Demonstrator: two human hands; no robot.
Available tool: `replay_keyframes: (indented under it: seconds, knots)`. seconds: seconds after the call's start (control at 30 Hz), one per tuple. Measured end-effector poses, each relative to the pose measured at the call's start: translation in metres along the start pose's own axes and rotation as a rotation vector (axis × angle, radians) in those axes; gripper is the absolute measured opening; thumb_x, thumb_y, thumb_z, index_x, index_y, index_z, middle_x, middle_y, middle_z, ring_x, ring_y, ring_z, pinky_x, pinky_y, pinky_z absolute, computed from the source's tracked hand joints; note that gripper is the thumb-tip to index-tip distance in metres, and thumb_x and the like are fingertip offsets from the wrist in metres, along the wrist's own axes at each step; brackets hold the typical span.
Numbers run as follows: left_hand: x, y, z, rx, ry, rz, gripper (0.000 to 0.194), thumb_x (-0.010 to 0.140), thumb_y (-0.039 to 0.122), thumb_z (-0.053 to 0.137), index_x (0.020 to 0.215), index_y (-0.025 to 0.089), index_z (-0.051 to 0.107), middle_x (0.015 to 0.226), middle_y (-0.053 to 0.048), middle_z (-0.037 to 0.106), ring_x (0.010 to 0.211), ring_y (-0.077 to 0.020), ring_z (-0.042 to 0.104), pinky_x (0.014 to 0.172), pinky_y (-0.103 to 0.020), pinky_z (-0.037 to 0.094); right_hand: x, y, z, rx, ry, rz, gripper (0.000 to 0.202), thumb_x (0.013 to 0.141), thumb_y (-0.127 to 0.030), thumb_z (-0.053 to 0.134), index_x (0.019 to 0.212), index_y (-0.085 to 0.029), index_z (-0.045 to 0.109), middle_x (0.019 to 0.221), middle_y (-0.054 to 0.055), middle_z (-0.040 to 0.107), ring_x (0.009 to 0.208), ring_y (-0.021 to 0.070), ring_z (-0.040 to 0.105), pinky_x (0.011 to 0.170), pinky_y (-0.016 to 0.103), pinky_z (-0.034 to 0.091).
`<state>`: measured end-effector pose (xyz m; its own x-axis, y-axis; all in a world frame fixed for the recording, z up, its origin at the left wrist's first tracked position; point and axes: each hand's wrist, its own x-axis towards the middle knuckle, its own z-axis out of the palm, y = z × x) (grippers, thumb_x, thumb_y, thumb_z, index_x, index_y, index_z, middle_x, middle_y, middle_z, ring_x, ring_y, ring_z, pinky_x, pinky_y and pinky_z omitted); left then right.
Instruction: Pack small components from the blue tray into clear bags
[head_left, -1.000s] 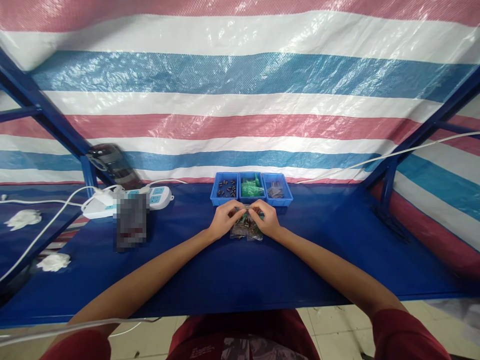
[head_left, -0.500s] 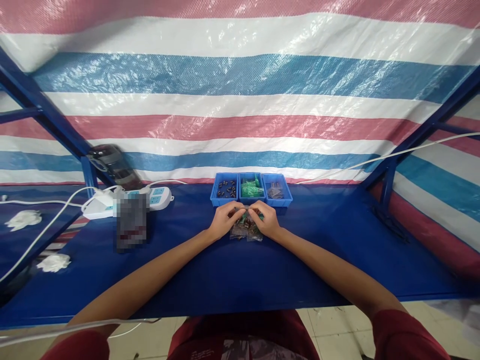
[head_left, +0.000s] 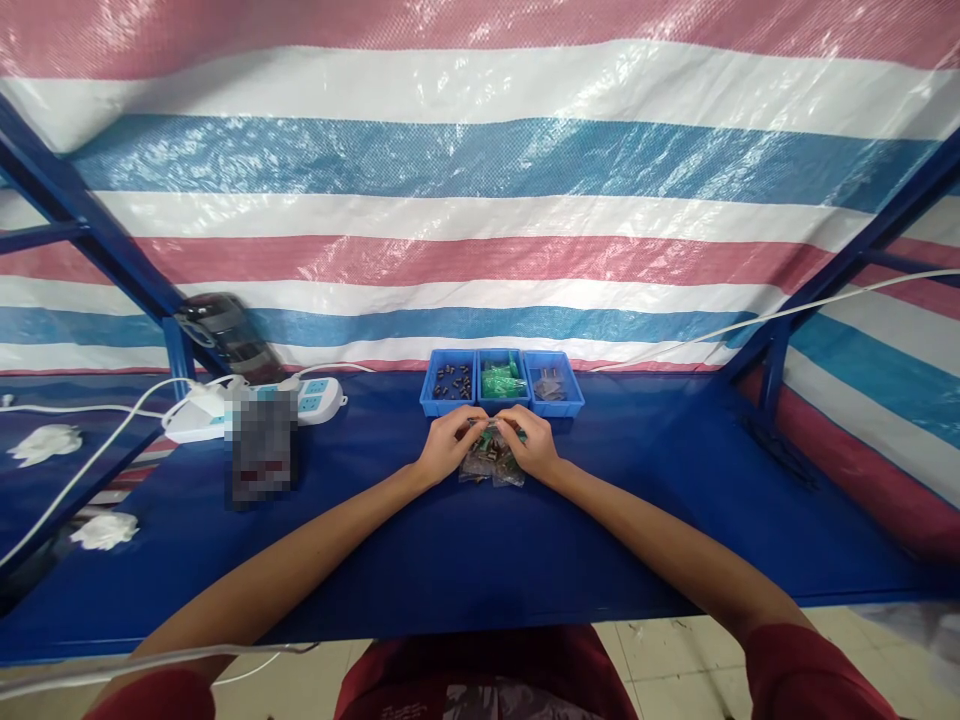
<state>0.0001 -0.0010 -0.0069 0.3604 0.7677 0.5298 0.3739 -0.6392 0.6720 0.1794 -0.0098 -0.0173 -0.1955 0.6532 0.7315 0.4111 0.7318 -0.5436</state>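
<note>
My left hand (head_left: 452, 443) and my right hand (head_left: 529, 440) are close together in front of three blue bins, fingers pinched on the top edge of a clear plastic bag. Below and between them lie clear bags (head_left: 491, 460) with small green and brownish parts inside. The left bin (head_left: 448, 408) holds small dark metal parts. Green pieces fill the middle bin (head_left: 504, 405), and the right bin (head_left: 556, 409) has small clear or greyish pieces. Exactly how the fingertips grip the plastic is too small to make out.
A white power strip (head_left: 322, 400) with plugged-in cables stands at the left rear, beside a blurred dark object (head_left: 262, 450). Behind it leans a dark container (head_left: 232, 330). Crumpled white tissue (head_left: 106, 530) lies at the left. Blue frame posts flank the blue table (head_left: 465, 570).
The camera view has shifted very slightly. Both hands stay closed at the bag's top edge, almost in the same place.
</note>
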Motion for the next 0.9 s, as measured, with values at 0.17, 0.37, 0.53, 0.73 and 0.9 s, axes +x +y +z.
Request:
replay_keyframes:
  seconds: [0.17,0.37,0.53,0.73,0.9]
  knots:
    - [0.0007,0.0025,-0.0021,0.04,0.02,0.07,0.021,0.092,0.032,0.046,0.094,0.018,0.061,0.088,-0.004,0.063,0.078,-0.0134,0.059,0.068,-0.023,0.048,-0.0011,0.0008,0.0009,-0.024,0.023,-0.014,0.021,0.093,-0.028,0.043,0.093,-0.018,0.062,0.08,0.006,0.067,0.067,0.0157,0.061,0.066,0.028,0.05]
    - [-0.0001,-0.0003,-0.0036,0.022,0.042,0.148,0.016,0.091,0.026,0.048,0.094,0.019,0.062,0.097,-0.006,0.061,0.07,-0.0108,0.056,0.059,-0.023,0.044,-0.0046,0.0046,0.0032,0.024,0.027,0.001,0.02,0.091,-0.025,0.046,0.097,-0.018,0.063,0.078,0.005,0.069,0.06,0.014,0.063,0.062,0.027,0.052]
    - [0.0001,-0.0004,-0.0027,0.016,0.072,0.14,0.019,0.091,0.03,0.047,0.094,0.018,0.062,0.097,-0.008,0.063,0.082,-0.0149,0.06,0.064,-0.025,0.048,-0.0043,0.0026,0.0001,0.074,-0.004,0.009,0.025,0.093,-0.025,0.04,0.1,-0.018,0.063,0.072,0.004,0.068,0.061,0.015,0.063,0.065,0.029,0.053]
    - [-0.0012,-0.0013,-0.0015,0.027,0.085,0.099,0.021,0.091,0.031,0.046,0.093,0.018,0.062,0.091,-0.006,0.065,0.081,-0.0151,0.062,0.069,-0.025,0.05,-0.0025,-0.0002,-0.0025,0.074,-0.011,-0.01,0.023,0.092,-0.028,0.043,0.096,-0.017,0.063,0.077,0.006,0.066,0.063,0.0157,0.062,0.064,0.03,0.052]
    - [-0.0045,-0.0052,0.0007,0.044,0.128,0.021,0.02,0.089,0.033,0.05,0.093,0.017,0.062,0.087,-0.003,0.065,0.06,-0.0096,0.059,0.061,-0.021,0.048,-0.0018,0.0005,-0.0006,0.06,-0.012,-0.003,0.021,0.089,-0.032,0.049,0.098,-0.018,0.062,0.078,0.006,0.063,0.062,0.0154,0.059,0.06,0.029,0.052]
